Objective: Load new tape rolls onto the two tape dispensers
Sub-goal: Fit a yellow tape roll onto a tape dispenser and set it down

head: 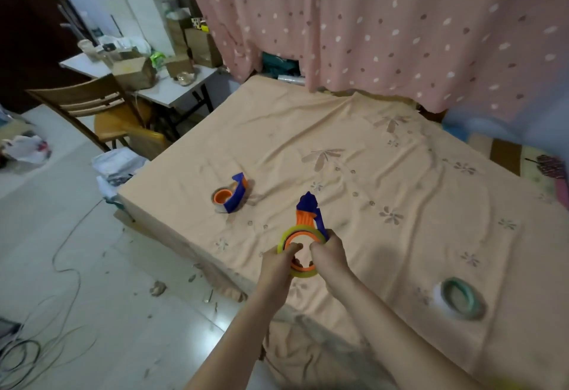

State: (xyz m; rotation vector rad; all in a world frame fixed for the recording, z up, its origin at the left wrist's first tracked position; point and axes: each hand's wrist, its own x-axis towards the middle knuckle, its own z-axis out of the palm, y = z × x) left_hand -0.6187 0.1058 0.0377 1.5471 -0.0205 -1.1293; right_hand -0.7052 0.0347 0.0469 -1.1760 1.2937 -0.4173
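A blue and orange tape dispenser (309, 215) is held up over the near edge of the bed, with a yellow-green tape roll (300, 231) around its orange hub. My left hand (278, 262) grips the roll's left side, thumb across the hub. My right hand (329, 251) grips the roll's right side and the dispenser's blue frame. A second blue and orange dispenser (232, 194) lies on the sheet to the left, apart from both hands. A teal tape roll (462, 297) lies flat on the sheet at the right.
The bed with a peach sheet (354, 149) fills the middle; a pink curtain (385, 20) hangs behind it. A wooden chair (101, 112) and a cluttered white table (172, 88) stand at the left. Cables (37, 352) and debris lie on the tiled floor.
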